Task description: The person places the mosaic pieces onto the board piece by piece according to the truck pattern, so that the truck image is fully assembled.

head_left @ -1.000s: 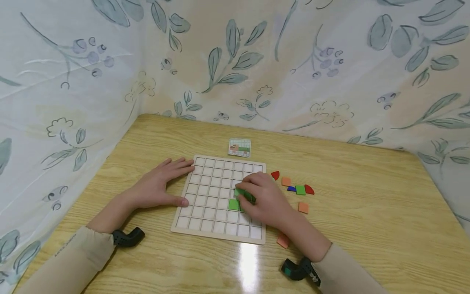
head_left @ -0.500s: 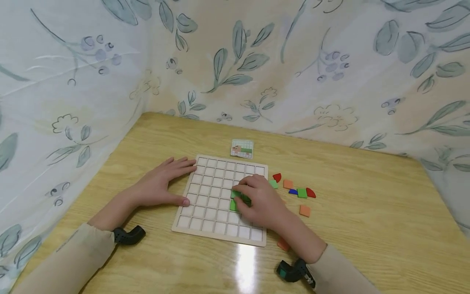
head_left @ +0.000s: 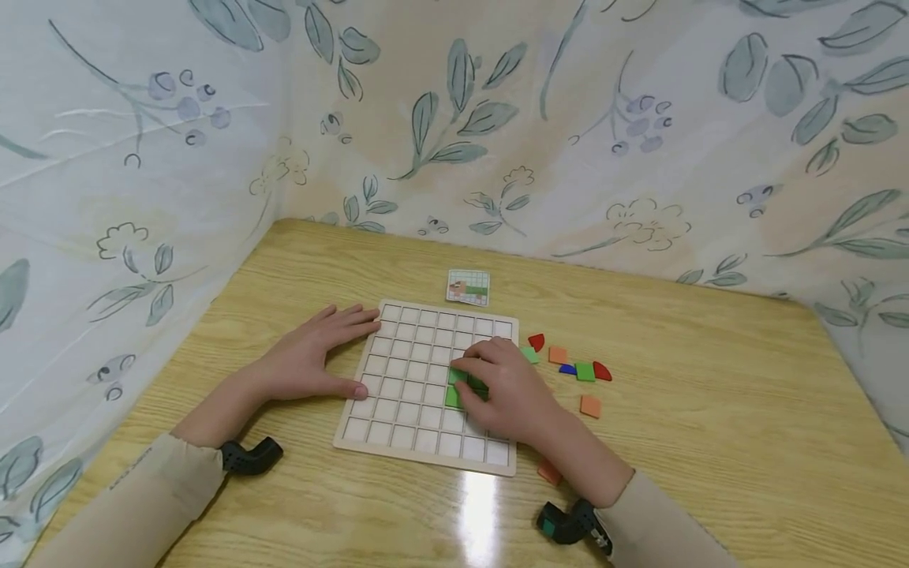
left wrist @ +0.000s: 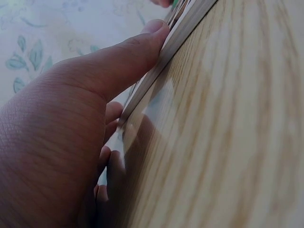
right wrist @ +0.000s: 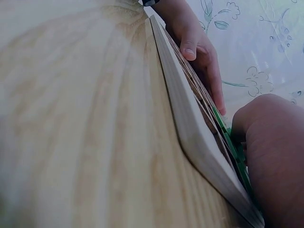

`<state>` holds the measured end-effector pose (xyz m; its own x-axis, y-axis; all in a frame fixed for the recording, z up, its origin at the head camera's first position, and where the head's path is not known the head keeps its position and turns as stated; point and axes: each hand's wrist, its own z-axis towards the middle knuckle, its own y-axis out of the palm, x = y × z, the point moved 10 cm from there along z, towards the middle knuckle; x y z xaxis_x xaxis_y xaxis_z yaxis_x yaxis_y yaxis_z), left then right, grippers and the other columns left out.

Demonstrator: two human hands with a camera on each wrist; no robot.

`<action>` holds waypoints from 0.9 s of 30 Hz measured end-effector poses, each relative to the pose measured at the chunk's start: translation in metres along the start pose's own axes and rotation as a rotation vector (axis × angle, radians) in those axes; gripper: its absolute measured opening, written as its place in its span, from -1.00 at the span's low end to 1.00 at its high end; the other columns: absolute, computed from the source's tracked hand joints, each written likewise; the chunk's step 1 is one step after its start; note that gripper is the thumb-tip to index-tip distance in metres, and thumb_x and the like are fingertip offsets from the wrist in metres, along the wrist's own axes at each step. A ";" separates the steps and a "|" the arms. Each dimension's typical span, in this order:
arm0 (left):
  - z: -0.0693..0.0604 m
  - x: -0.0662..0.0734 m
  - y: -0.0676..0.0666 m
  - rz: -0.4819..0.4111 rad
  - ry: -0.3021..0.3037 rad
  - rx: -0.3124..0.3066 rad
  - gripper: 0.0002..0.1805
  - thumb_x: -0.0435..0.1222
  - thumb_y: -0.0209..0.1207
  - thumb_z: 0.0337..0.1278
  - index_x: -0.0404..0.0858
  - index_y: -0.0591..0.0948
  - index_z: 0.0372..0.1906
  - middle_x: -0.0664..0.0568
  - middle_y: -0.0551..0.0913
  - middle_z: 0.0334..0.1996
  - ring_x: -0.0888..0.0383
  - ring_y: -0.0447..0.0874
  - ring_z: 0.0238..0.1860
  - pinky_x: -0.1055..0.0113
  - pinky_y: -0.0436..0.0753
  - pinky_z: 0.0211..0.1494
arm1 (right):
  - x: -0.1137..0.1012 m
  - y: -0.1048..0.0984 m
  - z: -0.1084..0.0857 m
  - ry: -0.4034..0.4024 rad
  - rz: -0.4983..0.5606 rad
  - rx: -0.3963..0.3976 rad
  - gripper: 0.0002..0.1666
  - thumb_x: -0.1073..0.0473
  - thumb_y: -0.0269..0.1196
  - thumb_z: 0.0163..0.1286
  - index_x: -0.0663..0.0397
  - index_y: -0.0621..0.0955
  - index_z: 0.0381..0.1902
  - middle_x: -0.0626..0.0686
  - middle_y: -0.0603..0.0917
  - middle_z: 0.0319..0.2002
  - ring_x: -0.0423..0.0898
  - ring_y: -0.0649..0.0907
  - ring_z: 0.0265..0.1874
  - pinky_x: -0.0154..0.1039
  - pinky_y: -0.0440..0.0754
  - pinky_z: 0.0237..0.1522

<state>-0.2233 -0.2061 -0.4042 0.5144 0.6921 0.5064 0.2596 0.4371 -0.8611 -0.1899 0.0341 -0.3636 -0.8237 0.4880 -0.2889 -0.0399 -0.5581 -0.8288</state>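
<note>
A wooden grid board (head_left: 398, 454) lies on the table. My left hand (head_left: 301, 359) rests at its left side with fingers spread, thumb and fingertips touching the edge; in the left wrist view the thumb (left wrist: 133, 57) lies on the rim. Over the right part of the board, my right hand (head_left: 511, 390) pinches a green square tile (head_left: 455, 377) between thumb and index finger, at a grid cell. Another green tile (head_left: 452, 397) sits in the cell just in front of it. Darker green shows under the palm, mostly hidden. Green pieces (right wrist: 230, 142) also show edge-on along the board in the right wrist view.
A small picture card (head_left: 468, 287) lies behind the board. To the right are red quarter-round pieces (head_left: 601, 371), orange squares (head_left: 590, 406), a blue piece (head_left: 567, 369) and green squares (head_left: 585, 371). An orange tile (head_left: 549, 471) lies near my right forearm. Patterned cloth (head_left: 454, 142) hangs behind.
My right hand has shifted slightly left over the board, with the green tile now at the cell behind the other green one. The left hand stays put; the view has moved slightly.
</note>
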 end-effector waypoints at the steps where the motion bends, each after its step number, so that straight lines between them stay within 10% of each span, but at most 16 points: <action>1: 0.000 0.000 0.000 -0.001 0.000 0.001 0.21 0.37 0.49 0.07 -0.08 0.33 0.73 0.05 0.17 0.75 -0.07 -0.01 0.76 -0.11 -0.19 0.80 | 0.000 0.000 0.000 -0.002 0.001 0.002 -0.75 0.17 0.46 0.39 0.11 0.87 -0.02 0.03 0.78 -0.08 0.02 0.70 -0.09 -0.02 0.70 0.07; 27: 0.000 0.001 0.000 0.005 0.002 0.001 0.20 0.37 0.49 0.07 -0.07 0.33 0.73 0.08 0.17 0.75 -0.08 -0.01 0.76 -0.11 -0.17 0.80 | 0.009 -0.012 -0.007 0.066 0.006 0.018 -0.75 0.19 0.43 0.42 0.13 0.87 0.00 0.04 0.78 -0.06 0.04 0.70 -0.04 -0.01 0.70 0.07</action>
<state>-0.2226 -0.2060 -0.4038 0.5174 0.6932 0.5017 0.2559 0.4341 -0.8638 -0.1929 0.0498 -0.3595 -0.7849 0.5272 -0.3254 -0.0455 -0.5728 -0.8184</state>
